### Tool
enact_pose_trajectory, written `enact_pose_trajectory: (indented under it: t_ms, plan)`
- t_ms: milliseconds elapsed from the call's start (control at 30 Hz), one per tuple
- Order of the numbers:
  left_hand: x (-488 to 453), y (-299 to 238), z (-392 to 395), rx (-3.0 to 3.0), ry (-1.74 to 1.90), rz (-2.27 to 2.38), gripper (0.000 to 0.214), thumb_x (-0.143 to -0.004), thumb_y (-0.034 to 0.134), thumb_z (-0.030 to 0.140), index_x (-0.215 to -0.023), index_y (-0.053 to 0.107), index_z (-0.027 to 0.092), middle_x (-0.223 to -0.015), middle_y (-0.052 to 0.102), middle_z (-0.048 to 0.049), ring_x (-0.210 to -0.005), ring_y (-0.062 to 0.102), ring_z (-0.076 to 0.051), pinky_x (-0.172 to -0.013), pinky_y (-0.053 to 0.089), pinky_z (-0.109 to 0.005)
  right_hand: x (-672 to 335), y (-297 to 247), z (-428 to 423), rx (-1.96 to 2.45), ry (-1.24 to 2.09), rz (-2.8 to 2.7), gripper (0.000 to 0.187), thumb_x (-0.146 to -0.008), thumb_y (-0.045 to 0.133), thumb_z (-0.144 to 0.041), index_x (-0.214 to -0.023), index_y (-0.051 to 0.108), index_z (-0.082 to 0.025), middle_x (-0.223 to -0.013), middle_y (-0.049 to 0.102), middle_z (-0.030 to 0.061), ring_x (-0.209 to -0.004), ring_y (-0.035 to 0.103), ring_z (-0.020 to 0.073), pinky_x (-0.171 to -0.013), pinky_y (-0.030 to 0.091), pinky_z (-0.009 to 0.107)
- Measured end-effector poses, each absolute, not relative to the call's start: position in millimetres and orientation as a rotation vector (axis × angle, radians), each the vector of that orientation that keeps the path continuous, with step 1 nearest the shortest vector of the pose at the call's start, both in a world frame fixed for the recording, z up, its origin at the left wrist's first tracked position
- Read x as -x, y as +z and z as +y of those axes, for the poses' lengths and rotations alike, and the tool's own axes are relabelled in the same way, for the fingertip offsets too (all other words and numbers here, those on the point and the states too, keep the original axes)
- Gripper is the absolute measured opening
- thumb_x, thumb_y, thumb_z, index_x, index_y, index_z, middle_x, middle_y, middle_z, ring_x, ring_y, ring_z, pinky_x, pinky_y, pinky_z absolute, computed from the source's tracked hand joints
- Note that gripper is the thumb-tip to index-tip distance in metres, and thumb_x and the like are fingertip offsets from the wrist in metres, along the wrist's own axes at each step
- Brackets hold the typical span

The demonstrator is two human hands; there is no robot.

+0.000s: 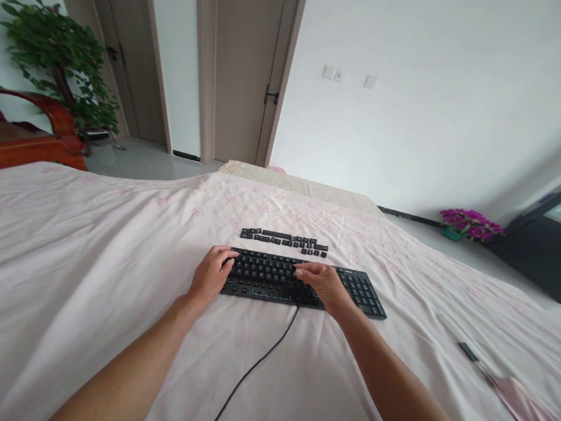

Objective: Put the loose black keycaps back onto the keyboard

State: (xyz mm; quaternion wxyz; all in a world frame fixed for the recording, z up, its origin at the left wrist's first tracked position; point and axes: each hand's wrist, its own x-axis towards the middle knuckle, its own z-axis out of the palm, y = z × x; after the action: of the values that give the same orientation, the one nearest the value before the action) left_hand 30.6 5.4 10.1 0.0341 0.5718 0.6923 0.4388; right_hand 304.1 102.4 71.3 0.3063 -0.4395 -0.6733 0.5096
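Observation:
A black keyboard (265, 269) lies on a pink-patterned sheet, with bare key sockets along its near rows. At its left end, my left hand (211, 271) is closed on the edge, thumb and fingers over the corner. My right hand (324, 285) is over the right part of the main keys, thumb and forefinger pinched together. Whatever is between those fingertips is too small to make out. Beyond the keyboard, loose black keycaps (285, 242) lie in rows, a long space bar (277, 235) among them. The keyboard's cable (260, 361) runs toward me.
The sheet (121, 288) has folds and covers a wide surface. On the right lies a thin stick with a black band (468, 351) and pink cloth (532, 413). Farther off are a wooden chair (57, 119), a leafy plant (61, 54), purple flowers (471, 222) and a door (243, 70).

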Motion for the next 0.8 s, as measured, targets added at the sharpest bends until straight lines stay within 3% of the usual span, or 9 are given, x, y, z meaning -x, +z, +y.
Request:
enact_pose_trajectory:
  t_ms: [167, 367, 800]
  plan:
    - [-30, 10, 6, -1.765, 1.350, 2.131, 0.026, -0.089, 0.047, 0.022, -0.103, 0.069, 0.024, -0.117, 0.060, -0.0051, -0.112, 0.057, -0.020, -0.102, 0.045, -0.037, -313, 69, 100, 1.136, 0.708, -2.212, 0.019, -0.078, 0.066, -0.036, -0.088, 0.077, -0.024, -0.087, 0.072, 0.0027, -0.083, 0.063, 0.0191, -0.076, 0.044, 0.030]
    - [-30, 9, 6, -1.759, 1.355, 2.136, 0.026, -0.088, 0.047, 0.021, -0.102, 0.069, 0.024, -0.117, 0.060, -0.0055, -0.112, 0.057, -0.020, -0.101, 0.045, -0.037, -316, 75, 82, 1.042, -0.009, -2.612, 0.017, -0.089, 0.060, -0.032, -0.095, 0.075, -0.029, -0.086, 0.068, 0.0020, -0.083, 0.058, 0.0177, -0.076, 0.035, 0.030]
    - [-30, 9, 6, -1.764, 1.352, 2.136, 0.026, -0.089, 0.047, 0.021, -0.102, 0.069, 0.023, -0.117, 0.060, -0.0051, -0.112, 0.057, -0.020, -0.102, 0.045, -0.036, -306, 69, 86, 1.015, -0.354, -2.731, 0.016, -0.092, 0.058, -0.032, -0.094, 0.073, -0.030, -0.083, 0.064, 0.0012, -0.080, 0.052, 0.0167, -0.071, 0.026, 0.032]
